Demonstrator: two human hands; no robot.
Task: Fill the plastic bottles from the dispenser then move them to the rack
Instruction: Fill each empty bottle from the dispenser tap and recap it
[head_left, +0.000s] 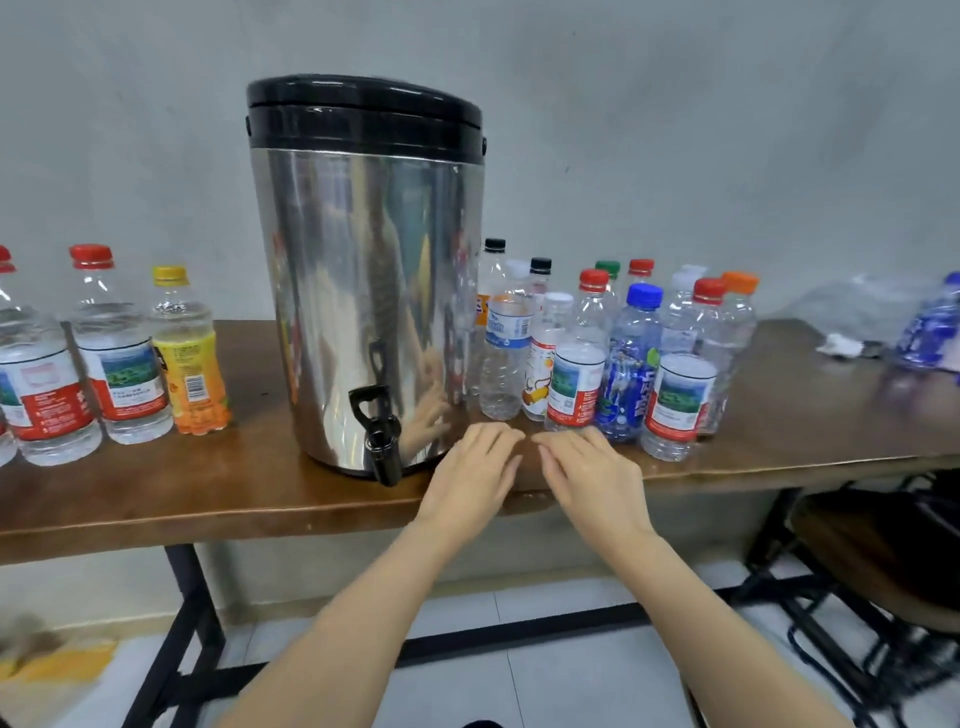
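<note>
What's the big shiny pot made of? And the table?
The dispenser looks like polished steel: it mirrors things nearby. Its black lid and tap seem plastic. The table looks like brown varnished wood, faintly glossy, on black metal-looking legs.

A single wide-angle camera worn on the person's head looks forward and somewhat down from close in front of the long brown wooden table (156, 493). The tall steel dispenser with a black lid (363, 260) stands near the lens, just left of centre. A grey wall (675, 130) fills the top and a pale tiled floor (571, 649) the bottom. The forearms enter from the lower edge, with the left hand (475, 467) and right hand (592, 473) near mid-frame.
</note>
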